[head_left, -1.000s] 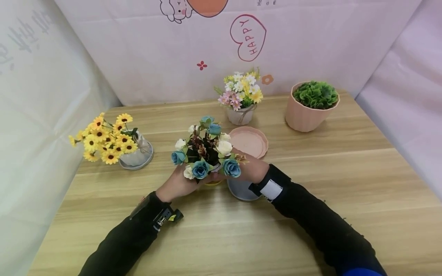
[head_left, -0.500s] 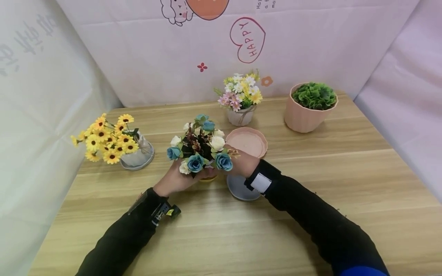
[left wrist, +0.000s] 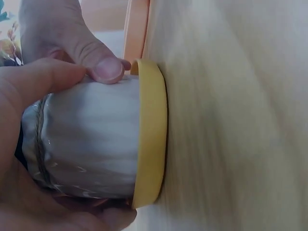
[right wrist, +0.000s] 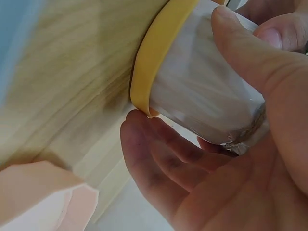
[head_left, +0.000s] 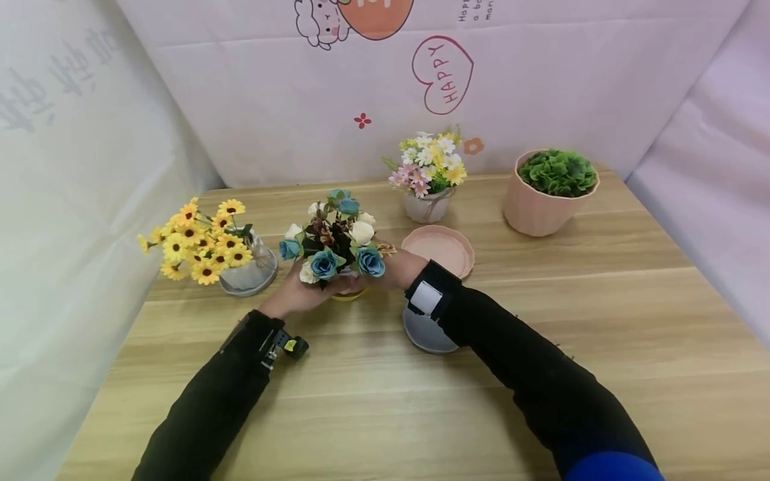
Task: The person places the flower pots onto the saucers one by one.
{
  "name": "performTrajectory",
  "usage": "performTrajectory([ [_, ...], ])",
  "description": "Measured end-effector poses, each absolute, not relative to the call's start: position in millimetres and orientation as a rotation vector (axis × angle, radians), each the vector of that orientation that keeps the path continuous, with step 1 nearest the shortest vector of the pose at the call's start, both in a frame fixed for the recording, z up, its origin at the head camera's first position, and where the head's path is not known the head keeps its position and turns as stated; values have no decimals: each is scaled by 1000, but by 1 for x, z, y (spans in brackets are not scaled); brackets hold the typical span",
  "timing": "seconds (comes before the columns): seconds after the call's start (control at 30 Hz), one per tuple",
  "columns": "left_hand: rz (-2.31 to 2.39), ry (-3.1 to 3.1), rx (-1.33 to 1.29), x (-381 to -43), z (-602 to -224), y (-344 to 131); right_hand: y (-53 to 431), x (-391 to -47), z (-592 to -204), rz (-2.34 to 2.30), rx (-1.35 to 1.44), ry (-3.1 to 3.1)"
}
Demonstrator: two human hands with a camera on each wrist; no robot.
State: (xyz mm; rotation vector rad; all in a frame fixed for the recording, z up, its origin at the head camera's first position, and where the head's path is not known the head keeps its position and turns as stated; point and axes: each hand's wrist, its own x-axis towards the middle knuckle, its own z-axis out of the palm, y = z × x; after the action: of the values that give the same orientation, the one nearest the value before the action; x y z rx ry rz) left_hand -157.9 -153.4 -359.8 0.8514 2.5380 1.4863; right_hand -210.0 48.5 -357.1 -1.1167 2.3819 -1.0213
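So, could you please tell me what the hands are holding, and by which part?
The rose pot: the left hand and right hand hold it around its sides, above the yellow saucer.

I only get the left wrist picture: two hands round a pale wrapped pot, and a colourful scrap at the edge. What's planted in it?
Observer: The head view shows a bouquet of blue and white roses.
Visitor: Lovely! I mostly see the right hand's thumb; where do its other fingers go?
Observer: In the right wrist view they curve beside the pot, tips at the edge of the yellow saucer.
Visitor: Anything at the table's far right corner?
Observer: Yes, the head view has a pink pot holding a leafy green plant.
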Motion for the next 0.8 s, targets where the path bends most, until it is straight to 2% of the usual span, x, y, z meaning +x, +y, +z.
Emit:
performTrajectory([
  [0.13, 1506, 2485, 864, -169, -362, -163, 38, -218, -355, -900, -1084, 2429],
  [0.47, 1550, 2470, 687, -191, -367, -184, 15, -241, -358, -819, -966, 2511],
  [0.8, 1814, 2427, 239, -216, -391, -191, -4, -256, -355, -483, -582, 2543],
])
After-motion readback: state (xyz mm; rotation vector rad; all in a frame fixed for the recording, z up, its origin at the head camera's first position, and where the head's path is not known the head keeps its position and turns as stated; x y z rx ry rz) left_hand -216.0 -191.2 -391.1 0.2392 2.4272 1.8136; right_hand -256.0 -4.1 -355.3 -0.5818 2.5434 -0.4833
